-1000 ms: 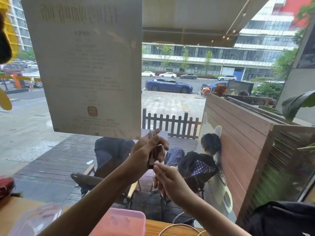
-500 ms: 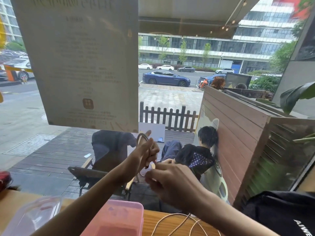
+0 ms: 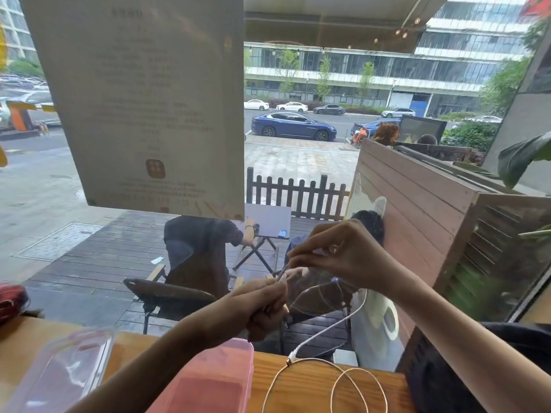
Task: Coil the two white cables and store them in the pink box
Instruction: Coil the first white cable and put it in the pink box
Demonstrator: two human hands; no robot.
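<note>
Item: white cable point(image 3: 334, 323), first of two. I am seeing it running from the raised hands down to a gold-collared plug point(image 3: 290, 359) at the near edge of the wooden counter point(image 3: 301, 391); past the plug, thin white loops point(image 3: 357, 389) are lying slack on the wood, just right of the pink box point(image 3: 214, 380). Whether those loops are a second cable or the same one, I cannot tell.

Handling, as I am judging it: light, limp, springy enough to uncoil if released; best pinched at the gathered turns, not at the plug joint.

Left hand point(image 3: 262, 308): fingers are curling closed around what looks like the gathered end. Right hand point(image 3: 343, 257): fingertips are pinching narrow on a strand I can barely make out.

Obscured: the stretch between the hands is blurring to near transparency against the window; the number of turns made is unreadable. The box is standing open, its interior mostly cut off by the frame edge and the left forearm. A clear lid point(image 3: 62, 374) is lying left of it.
</note>
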